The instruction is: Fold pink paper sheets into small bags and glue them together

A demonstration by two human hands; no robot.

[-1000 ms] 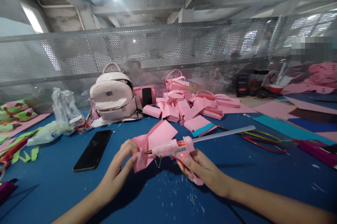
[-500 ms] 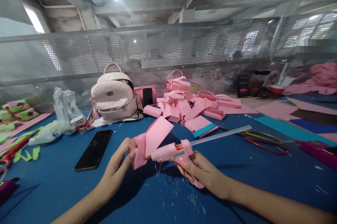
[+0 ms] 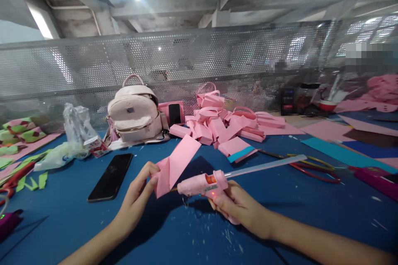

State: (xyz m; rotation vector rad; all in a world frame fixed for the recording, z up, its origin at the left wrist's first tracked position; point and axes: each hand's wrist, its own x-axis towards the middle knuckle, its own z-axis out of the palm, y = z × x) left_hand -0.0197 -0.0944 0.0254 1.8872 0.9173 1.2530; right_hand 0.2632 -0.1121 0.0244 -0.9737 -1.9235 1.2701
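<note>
The right hand (image 3: 241, 207) grips a pink glue gun (image 3: 203, 185), lying left-right, nozzle pointing left at folded pink paper (image 3: 174, 164) pinched in the left hand (image 3: 138, 194), above a blue table (image 3: 192, 232). Perforated metal fence (image 3: 199, 61) stands far behind.

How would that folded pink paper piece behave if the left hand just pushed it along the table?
The pink paper piece looks thin and light, so it would probably slide easily. Its free flap stands up unsupported from the left hand, suggesting some stiffness, though it would likely bend or crease under pressure.
</note>
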